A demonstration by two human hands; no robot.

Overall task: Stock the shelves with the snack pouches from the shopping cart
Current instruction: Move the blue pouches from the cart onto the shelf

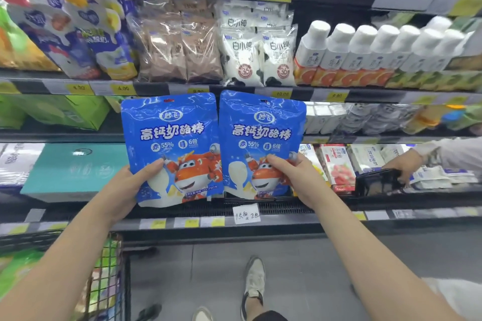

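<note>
I hold two identical blue snack pouches upright, side by side, in front of the shelves. My left hand [130, 182] grips the left pouch [172, 133] at its lower left corner, thumb across the front. My right hand [292, 174] grips the right pouch [260, 133] at its lower right, thumb on the cartoon plane picture. Their bottoms hang just above the dark grille of the lower shelf [260, 207]. The shopping cart [112, 268] is at the bottom left, with green packs inside.
Another person's hand [403, 167] reaches into the same shelf at the right, by a black box [378, 181]. A teal box [73, 172] stands left of the pouches, small cartons [339, 164] to the right. Bottles and milk bags fill the shelves above. A handwritten price tag [246, 214] hangs below.
</note>
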